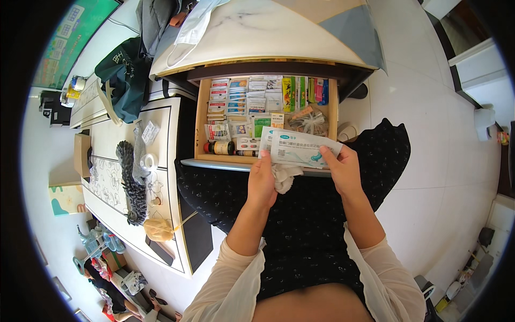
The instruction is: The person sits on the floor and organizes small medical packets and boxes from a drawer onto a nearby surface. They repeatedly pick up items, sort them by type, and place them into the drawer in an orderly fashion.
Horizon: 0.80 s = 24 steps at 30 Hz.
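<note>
Two flat white-and-teal sachets (298,146) overlap above the front edge of an open wooden drawer (201,110). My left hand (261,183) pinches their left end, with a crumpled pale cloth (285,178) bunched against its palm side. At the right end, my right hand (344,167) closes thumb and fingers on the front sachet. Inside the drawer are rows of small packets (237,97), colourful upright packs (289,94), a clear bag of brown items (309,121) and a dark bottle (221,147) lying on its side. The sachets hide the drawer's front right part.
A marble-patterned tabletop (252,29) overhangs the drawer, with a white mask (196,27) on it. On the left cabinet lie a tape roll (149,162), dark braided fabric (131,185), a yellowish pouch (159,229) and a dark green bag (124,80). Another person (115,295) is at lower left.
</note>
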Available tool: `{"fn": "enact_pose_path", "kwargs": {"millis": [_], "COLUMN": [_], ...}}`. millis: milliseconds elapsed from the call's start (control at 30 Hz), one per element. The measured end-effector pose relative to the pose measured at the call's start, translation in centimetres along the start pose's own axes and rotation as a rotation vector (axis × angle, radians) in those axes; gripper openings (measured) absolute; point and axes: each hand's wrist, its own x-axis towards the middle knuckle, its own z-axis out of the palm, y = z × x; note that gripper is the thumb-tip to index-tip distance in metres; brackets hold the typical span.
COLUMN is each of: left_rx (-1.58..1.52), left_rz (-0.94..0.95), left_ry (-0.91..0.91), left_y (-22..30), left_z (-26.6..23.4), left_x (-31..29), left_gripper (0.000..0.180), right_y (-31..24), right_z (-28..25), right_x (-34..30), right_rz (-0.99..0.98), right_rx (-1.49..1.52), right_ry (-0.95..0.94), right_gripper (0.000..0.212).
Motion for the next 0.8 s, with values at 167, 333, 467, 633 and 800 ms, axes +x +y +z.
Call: {"fn": "enact_pose_path", "kwargs": {"millis": [167,333,467,633,800], "left_rx": [0.142,0.295,0.358,0.279,0.271], "left_rz": [0.100,-0.076,0.094,0.097,0.130], "left_ry": [0.074,0.035,0.061,0.176,0.215], "left_y": [-0.7,-0.1,-1.0,-0.3,-0.1], "left_z": [-0.2,-2.1,-2.7,-5.5,-6.5], "left_x": [0.1,0.1,-1.2,-3.1,-4.0], "left_gripper": [0.032,0.030,0.034,0.038,0.040], "right_y": [0.3,-0.9,-2.3,-2.3,-1.6], "right_z": [-0.3,0.1,-3.3,-5.5,-3.5], "right_x": [0.3,0.5,2.7,4.6,4.6], "right_rz": [-0.061,-0.202,-0.165,-0.230,-0.203], "right_rx": [-0.054,-0.312,-0.390,-0.877,-1.034], "right_ry": [0.057,-0.002,0.146,0.052,-0.242], "right_gripper": [0.022,0.022,0.024,0.024,0.025]}}
